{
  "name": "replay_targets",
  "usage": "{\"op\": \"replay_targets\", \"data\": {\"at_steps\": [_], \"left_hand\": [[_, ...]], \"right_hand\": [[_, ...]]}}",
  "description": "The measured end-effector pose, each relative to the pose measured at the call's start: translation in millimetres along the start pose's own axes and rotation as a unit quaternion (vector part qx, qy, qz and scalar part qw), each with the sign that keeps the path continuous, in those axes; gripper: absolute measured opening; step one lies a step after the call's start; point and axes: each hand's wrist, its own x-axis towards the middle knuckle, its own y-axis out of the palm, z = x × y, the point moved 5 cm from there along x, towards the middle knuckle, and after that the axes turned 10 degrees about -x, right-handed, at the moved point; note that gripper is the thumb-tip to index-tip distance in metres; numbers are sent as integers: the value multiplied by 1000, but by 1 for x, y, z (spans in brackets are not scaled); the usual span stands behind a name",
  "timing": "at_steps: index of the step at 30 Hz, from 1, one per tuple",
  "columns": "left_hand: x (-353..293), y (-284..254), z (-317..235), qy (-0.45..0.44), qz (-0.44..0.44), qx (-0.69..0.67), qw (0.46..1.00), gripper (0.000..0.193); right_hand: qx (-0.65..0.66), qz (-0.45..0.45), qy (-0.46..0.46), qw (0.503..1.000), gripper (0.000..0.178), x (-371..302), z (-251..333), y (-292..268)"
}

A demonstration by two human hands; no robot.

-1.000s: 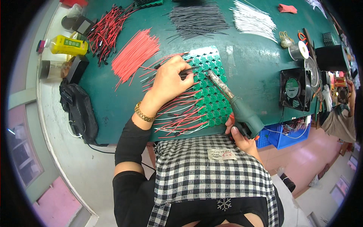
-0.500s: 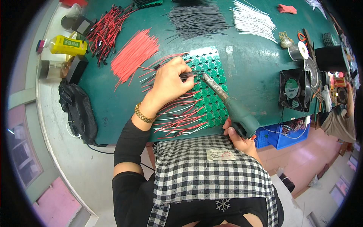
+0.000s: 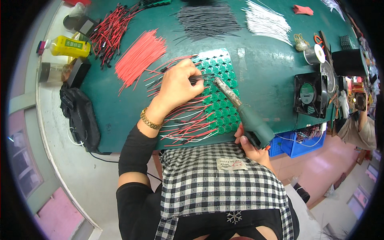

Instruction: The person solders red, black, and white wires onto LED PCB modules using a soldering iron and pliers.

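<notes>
My left hand point(image 3: 182, 85) is closed on a few thin black wires point(image 3: 205, 77), their ends pointing right over a sheet of round green circuit boards point(image 3: 223, 108). My right hand point(image 3: 253, 150), at the near side of the sheet, grips a green heat gun point(image 3: 256, 124) with a narrow, scorched metal barrel. The barrel's tip is close to the ends of the black wires; whether it touches them I cannot tell. Red, white and black wires point(image 3: 188, 128) run left from the boards' left side, partly under my left hand and wrist.
Bundles of red point(image 3: 141, 60), black point(image 3: 208, 21) and white wires point(image 3: 268, 22) lie farther back, with connector leads point(image 3: 113, 34) at the left. A black fan point(image 3: 309, 95) and a wire spool point(image 3: 315, 54) stand right. Blue crates point(image 3: 304, 142) sit below the edge; a yellow bottle point(image 3: 70, 47) is far left.
The whole view has shifted slightly to the left. My hands, the black wires and the heat gun keep almost the same places over the boards.
</notes>
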Motion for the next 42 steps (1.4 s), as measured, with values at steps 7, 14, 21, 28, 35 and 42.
{"op": "replay_targets", "data": {"at_steps": [7,14,21,28,35,42], "left_hand": [[0,0,1,1,2,6,1000,14],[-1,1,1,6,6,6,1000,13],[-7,3,-2,-15,-14,-57,998,14],[-11,8,-7,13,13,-4,1000,16],[-10,11,-8,-3,22,10,1000,14],[-7,10,-8,3,31,33,999,14]], "right_hand": [[62,17,6,998,19,-4,-4,-6],[148,61,14,987,30,-20,-16,-1],[157,52,30,986,30,-25,-26,1],[73,42,22,996,28,-23,-34,1],[-5,64,9,998,30,-24,-37,1],[12,2,11,1000,21,-16,-23,1]]}}
